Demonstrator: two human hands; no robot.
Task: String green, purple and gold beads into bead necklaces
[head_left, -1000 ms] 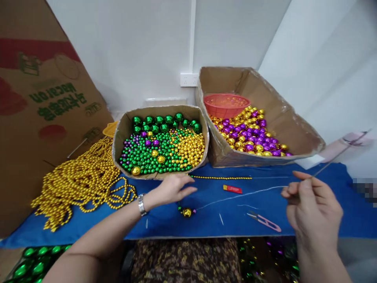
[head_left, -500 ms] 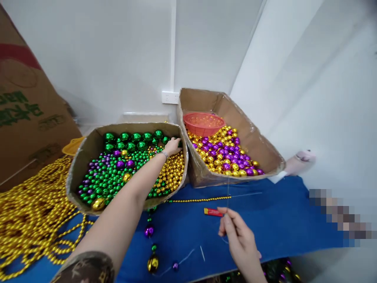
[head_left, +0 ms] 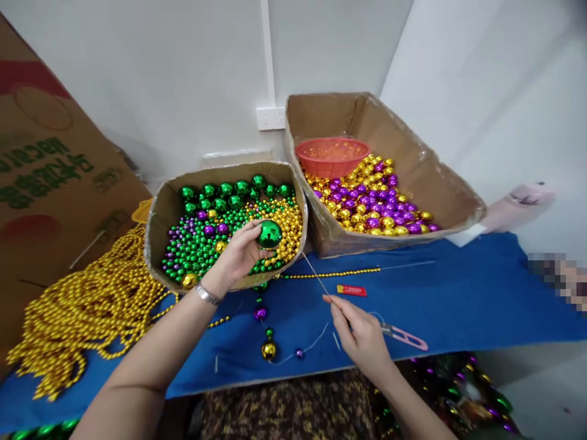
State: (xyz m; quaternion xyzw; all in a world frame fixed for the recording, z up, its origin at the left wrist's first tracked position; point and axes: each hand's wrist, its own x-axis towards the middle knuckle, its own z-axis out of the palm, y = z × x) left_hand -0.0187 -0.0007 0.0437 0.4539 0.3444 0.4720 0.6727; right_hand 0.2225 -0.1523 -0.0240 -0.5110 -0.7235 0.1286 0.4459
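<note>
My left hand [head_left: 238, 253] holds a large shiny green ball [head_left: 269, 234] over the near edge of a cardboard box [head_left: 158, 235] filled with green, gold and purple beads. My right hand [head_left: 360, 333] pinches a long thin needle [head_left: 315, 275] whose tip points up at the green ball. A white thread [head_left: 316, 343] trails from it across the blue cloth [head_left: 458, 299]. On that thread sit several beads: a purple one [head_left: 260, 313], a small green one, a gold ball [head_left: 268, 349] and a tiny purple one [head_left: 299, 352].
A second cardboard box [head_left: 458, 195] at the right holds gold and purple balls and a red basket [head_left: 332, 156]. Gold bead strands [head_left: 87, 305] pile up at the left. A red lighter [head_left: 351, 290], pink snips [head_left: 406, 335] and a thin gold strand [head_left: 334, 274] lie on the cloth.
My left hand has come back from the far side of the box holding a large green ball. My right hand has tilted the needle toward it.
</note>
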